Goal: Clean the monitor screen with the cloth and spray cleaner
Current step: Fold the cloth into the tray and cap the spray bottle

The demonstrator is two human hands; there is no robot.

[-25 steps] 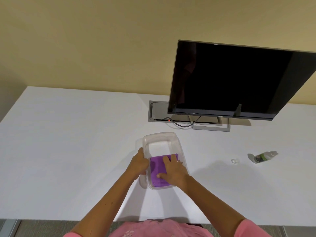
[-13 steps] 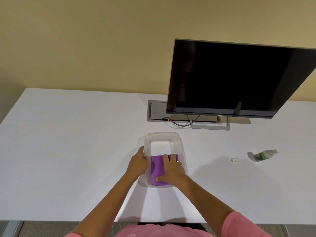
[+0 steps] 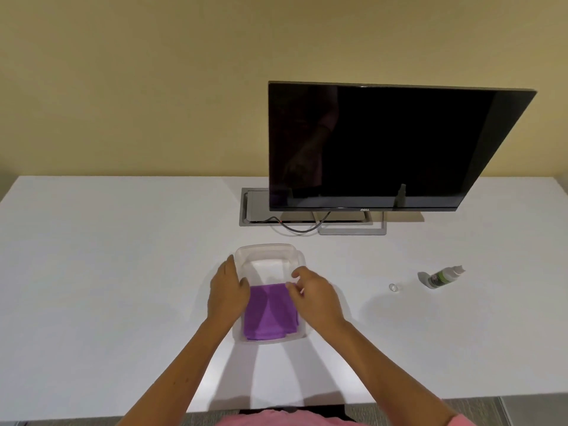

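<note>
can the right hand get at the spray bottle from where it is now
Probably yes. The right hand is at the clear bin's right rim, and the spray bottle lies on its side to that hand's right. Only bare table and a small clear cap lie between.

A clear plastic bin (image 3: 266,251) and small cap (image 3: 393,287) sit on the white desk (image 3: 107,256).

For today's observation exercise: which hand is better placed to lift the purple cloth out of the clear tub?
Probably the right hand: its fingertips hover at the purple cloth's far corner, while the left hand rests against the clear tub's side, likely steadying it.
</note>
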